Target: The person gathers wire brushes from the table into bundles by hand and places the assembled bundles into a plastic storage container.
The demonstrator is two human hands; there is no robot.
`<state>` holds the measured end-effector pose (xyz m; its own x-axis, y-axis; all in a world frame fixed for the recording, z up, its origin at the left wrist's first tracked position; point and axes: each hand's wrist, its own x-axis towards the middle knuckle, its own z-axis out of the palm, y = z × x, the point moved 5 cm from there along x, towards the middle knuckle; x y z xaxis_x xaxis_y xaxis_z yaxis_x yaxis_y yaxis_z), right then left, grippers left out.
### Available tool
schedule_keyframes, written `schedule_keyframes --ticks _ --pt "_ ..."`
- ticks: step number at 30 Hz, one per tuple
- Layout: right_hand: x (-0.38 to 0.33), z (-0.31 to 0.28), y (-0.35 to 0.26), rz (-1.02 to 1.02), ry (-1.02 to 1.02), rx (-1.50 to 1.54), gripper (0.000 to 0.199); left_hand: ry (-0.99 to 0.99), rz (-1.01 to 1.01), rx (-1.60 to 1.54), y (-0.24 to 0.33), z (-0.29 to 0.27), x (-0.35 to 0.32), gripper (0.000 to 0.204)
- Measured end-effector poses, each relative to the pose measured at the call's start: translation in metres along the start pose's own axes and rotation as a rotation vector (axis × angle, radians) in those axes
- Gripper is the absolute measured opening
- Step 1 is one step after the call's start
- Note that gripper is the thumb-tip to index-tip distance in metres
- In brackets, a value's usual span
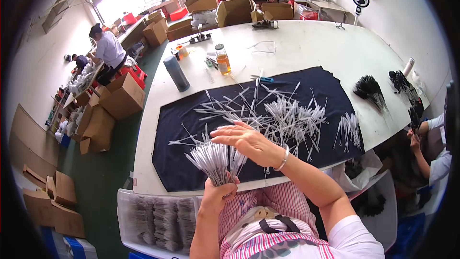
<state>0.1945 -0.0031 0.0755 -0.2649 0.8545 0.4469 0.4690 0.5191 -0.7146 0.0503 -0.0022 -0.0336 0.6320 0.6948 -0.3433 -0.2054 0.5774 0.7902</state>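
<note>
Nearest, a white tray of packed bundles at the left knee, set low, probably to take finished bunches without a reach

Left hand closed tight round the base of a fanned bunch of thin white sticks, gripped at one end so the tips spread upward and stay easy to sort

Right hand laid over the top of that fan, fingers extended and loosely open, touching the tips, seemingly to level or count them; bracelet on the wrist

Beyond the hands, a dark cloth spread across the white bench, likely so the pale pieces stand out against it and do not roll; loose sticks scattered in a heap just past the right hand, a smaller sorted group well to the right near the cloth's edge

Farther back, blue-handled scissors at the cloth's far rim, a jar of amber liquid and a tall grey cylinder standing upright off the cloth, out of the working area

At the right edge, black bristly bundles beside another person's hand

Far off, cardboard boxes on the floor and a seated person at another bench
</note>
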Motion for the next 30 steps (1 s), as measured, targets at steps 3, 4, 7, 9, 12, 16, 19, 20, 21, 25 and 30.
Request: schedule_keyframes --ticks 3,4,7,9,12,16,19,20,21,25,30 --pt "-0.003 0.010 0.008 -0.011 0.048 -0.021 0.047 -0.001 0.002 0.068 0.003 -0.003 0.001 0.029" --pt "-0.004 0.010 0.010 0.000 0.088 -0.036 0.045 0.009 -0.009 0.098 0.003 -0.005 0.001 0.027" --pt "-0.006 0.012 0.019 0.039 0.080 -0.076 0.058 0.093 0.012 -0.008 0.003 -0.009 -0.002 0.024" --pt "-0.007 0.014 0.022 0.038 0.094 -0.121 0.057 0.135 0.032 -0.050 0.001 -0.015 -0.002 0.023" --pt "-0.004 0.021 0.030 0.089 0.057 -0.163 0.058 0.117 0.033 -0.028 -0.005 -0.020 0.001 0.024" --pt "0.011 0.039 0.021 -0.055 0.093 -0.054 0.063 0.189 0.117 0.111 -0.002 -0.016 -0.003 0.024" --pt "0.013 0.037 0.024 0.032 -0.033 0.003 0.064 0.208 0.127 0.109 -0.001 -0.019 -0.005 0.026" --pt "0.013 0.035 0.027 0.072 -0.059 0.011 0.064 0.167 0.092 0.082 -0.004 -0.019 -0.003 0.028" --pt "0.011 0.032 0.030 0.057 -0.042 -0.015 0.063 0.172 0.097 0.078 -0.005 -0.020 -0.001 0.028" --pt "0.007 0.032 0.036 0.000 -0.039 -0.098 0.054 0.185 0.089 0.014 -0.010 -0.021 0.001 0.040" --pt "0.004 0.034 0.031 -0.074 0.005 -0.192 0.053 0.319 0.202 0.100 -0.016 -0.029 0.002 0.046"
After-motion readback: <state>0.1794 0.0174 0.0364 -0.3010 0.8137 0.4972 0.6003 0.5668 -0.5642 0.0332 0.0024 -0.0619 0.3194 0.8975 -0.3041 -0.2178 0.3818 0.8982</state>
